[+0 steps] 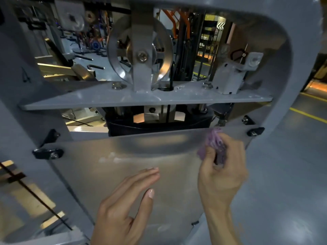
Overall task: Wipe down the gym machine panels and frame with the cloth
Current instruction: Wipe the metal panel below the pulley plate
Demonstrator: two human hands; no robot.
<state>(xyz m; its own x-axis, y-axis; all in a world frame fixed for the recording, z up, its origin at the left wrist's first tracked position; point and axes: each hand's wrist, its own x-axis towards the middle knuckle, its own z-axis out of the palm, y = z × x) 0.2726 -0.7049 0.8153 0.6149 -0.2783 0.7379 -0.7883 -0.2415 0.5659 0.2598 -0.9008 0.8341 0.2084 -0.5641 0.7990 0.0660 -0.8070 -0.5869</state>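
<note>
Right hand (223, 171) grips the bunched purple cloth (213, 146) against the clear panel's (109, 174) top right corner to scrub it; my left hand (123, 206) rests flat, fingers straight, steadying the panel.

The right hand (222, 172) grips a bunched purple cloth (213, 145) against the upper right corner of a translucent grey plastic panel (113, 156) — the left hand (123, 206) lies flat on the panel lower down, fingers (150, 172) straight. Above, a silver metal pulley wheel (139, 52) stands on the grey painted steel frame (146, 99).
</note>
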